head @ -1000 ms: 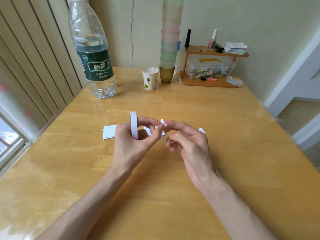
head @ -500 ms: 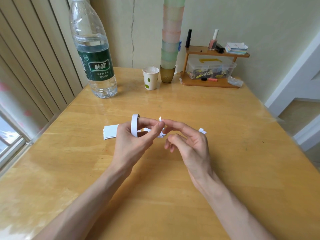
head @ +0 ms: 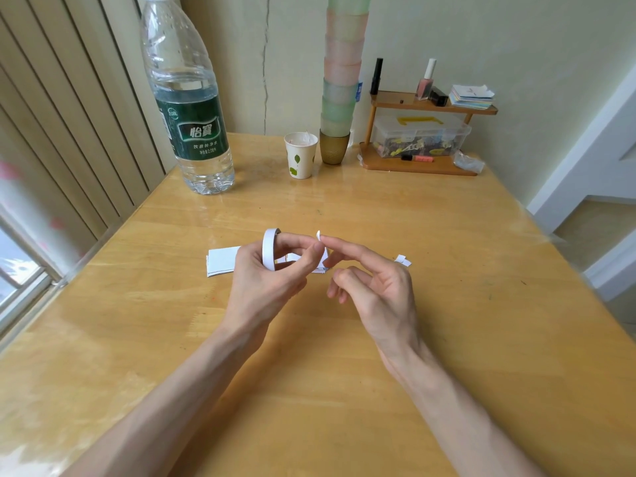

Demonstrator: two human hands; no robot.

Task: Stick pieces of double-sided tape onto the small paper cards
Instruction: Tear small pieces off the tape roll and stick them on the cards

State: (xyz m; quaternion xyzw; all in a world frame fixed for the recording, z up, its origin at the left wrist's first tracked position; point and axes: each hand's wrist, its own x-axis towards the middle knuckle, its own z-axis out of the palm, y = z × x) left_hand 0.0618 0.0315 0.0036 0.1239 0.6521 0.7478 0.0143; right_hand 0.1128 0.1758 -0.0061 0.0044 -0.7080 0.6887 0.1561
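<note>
My left hand [head: 265,280] holds a white roll of double-sided tape [head: 269,247] upright over the middle of the wooden table [head: 344,390]. A small white tape piece [head: 318,235] sticks up at the tip of my right hand's forefinger, where it meets my left thumb. My right hand [head: 375,287] has its other fingers curled loosely. A stack of small white paper cards [head: 223,260] lies flat on the table just behind my left hand, partly hidden by both hands. A small white scrap [head: 402,260] lies right of my right hand.
A big water bottle [head: 189,108] stands at the back left. A paper cup [head: 300,155], a tall stack of coloured cups [head: 340,80] and a wooden shelf [head: 418,132] with a clear box line the back edge by the wall.
Both hands have dropped slightly toward the cards. The tape roll tilted a little, and the small tape piece now stands free at my right fingertip.
</note>
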